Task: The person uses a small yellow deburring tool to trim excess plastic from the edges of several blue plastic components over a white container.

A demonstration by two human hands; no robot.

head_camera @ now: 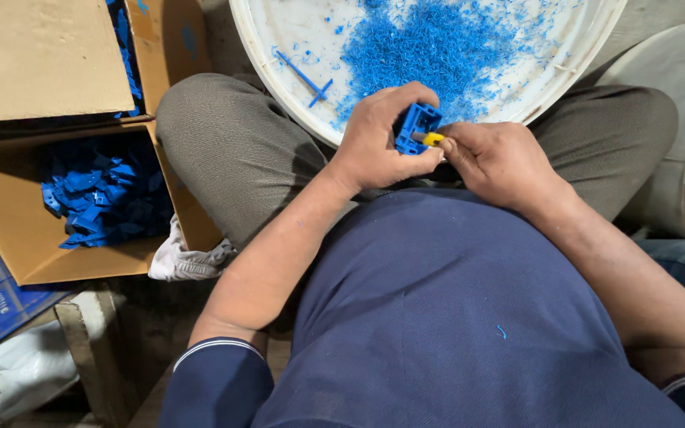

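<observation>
The left hand [376, 136] is closed around a small blue plastic part [415, 127], held above the lap just at the 6 o'clock rim of the white tub [279, 47]. The right hand [495, 158] grips a yellow-handled tool [433, 139], its tip touching the part at 5 o'clock. Blue shavings [430, 43] cover the tub floor. At 9 o'clock, an open cardboard box [9, 230] holds more blue parts [105, 198]

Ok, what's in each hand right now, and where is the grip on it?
The left hand wraps a blue plastic part around its lower sides. The right hand pinches a small yellow-tipped tool near its tip, against the part.
</observation>
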